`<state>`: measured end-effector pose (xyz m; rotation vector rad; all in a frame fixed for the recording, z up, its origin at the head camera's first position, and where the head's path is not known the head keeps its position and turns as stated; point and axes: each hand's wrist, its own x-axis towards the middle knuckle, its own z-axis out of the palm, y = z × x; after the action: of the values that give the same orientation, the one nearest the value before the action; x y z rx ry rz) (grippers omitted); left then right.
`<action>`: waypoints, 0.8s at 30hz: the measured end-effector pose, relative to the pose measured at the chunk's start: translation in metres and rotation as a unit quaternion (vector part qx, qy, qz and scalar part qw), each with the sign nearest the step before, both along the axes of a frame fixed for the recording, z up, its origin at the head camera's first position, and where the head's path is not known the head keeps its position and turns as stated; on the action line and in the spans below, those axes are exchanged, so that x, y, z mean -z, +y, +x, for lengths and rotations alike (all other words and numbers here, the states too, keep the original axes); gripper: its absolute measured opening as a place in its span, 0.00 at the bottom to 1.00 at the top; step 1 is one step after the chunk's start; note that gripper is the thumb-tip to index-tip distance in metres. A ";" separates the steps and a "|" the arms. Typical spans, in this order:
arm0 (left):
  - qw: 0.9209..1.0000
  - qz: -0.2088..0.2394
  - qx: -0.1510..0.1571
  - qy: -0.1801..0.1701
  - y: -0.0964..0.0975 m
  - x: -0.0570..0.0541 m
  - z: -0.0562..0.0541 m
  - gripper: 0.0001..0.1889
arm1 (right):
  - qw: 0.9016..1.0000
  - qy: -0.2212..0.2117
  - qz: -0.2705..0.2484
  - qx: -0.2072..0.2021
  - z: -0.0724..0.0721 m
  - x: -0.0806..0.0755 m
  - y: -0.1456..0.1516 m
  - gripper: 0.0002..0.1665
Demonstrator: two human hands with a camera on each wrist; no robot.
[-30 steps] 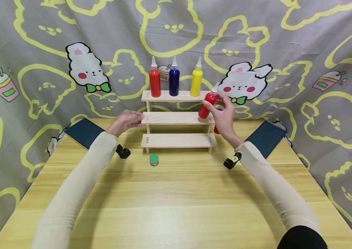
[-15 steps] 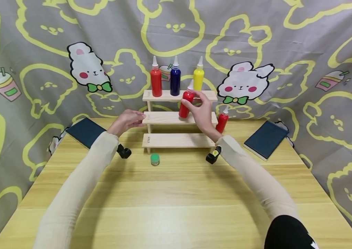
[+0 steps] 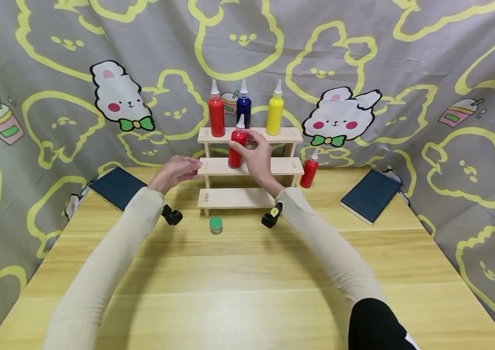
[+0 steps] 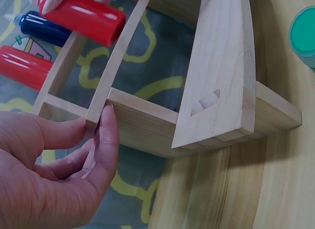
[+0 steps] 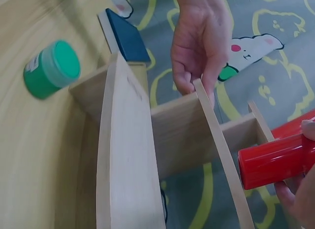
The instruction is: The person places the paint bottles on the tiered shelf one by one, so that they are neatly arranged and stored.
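A three-tier wooden rack (image 3: 234, 198) stands at the back of the table. My left hand (image 3: 176, 173) pinches the left end of its middle shelf between thumb and fingers, clearly seen in the left wrist view. In my right hand (image 3: 258, 156) is a red squeeze bottle (image 3: 236, 150) with a white pointed tip, upright at the middle shelf, left of centre. Its base (image 5: 248, 169) is right at the shelf's edge in the right wrist view. On the top shelf stand another red bottle (image 3: 216, 116), a dark blue bottle (image 3: 243, 107) and a yellow bottle (image 3: 275, 115).
One more red bottle (image 3: 310, 171) stands on the table just right of the rack. A small green-lidded jar (image 3: 215, 225) sits in front of the bottom shelf. Dark books lie at either side, a left book (image 3: 116, 187) and a right book (image 3: 370, 196). Patterned cloth hangs behind.
My right hand has carried the red bottle leftward along the middle shelf, from its right end to left of centre. The left hand has kept its hold on the shelf end.
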<state>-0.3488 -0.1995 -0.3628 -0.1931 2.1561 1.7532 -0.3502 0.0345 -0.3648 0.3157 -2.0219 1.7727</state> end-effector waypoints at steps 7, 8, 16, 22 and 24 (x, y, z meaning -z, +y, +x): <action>1.000 0.001 0.004 -0.001 0.000 0.001 0.000 0.25 | 1.000 0.005 0.015 -0.016 -0.005 -0.004 -0.017 0.26; 1.000 0.002 0.006 0.000 0.000 0.000 0.001 0.25 | 1.000 0.008 0.019 -0.017 -0.006 -0.004 -0.019 0.26; 1.000 -0.002 0.008 0.000 0.002 -0.001 0.000 0.24 | 0.998 0.022 0.047 -0.029 -0.009 0.001 -0.028 0.26; 1.000 0.002 0.001 -0.004 0.003 0.000 -0.002 0.26 | 0.998 0.026 0.064 -0.012 -0.006 0.004 -0.035 0.28; 1.000 0.005 -0.001 -0.005 0.003 0.001 -0.002 0.26 | 0.997 0.028 0.074 -0.007 -0.006 0.006 -0.037 0.30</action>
<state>-0.3508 -0.1970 -0.3633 -0.2032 2.1403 1.7598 -0.3559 -0.0021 -0.3707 0.4209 -2.1206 1.6060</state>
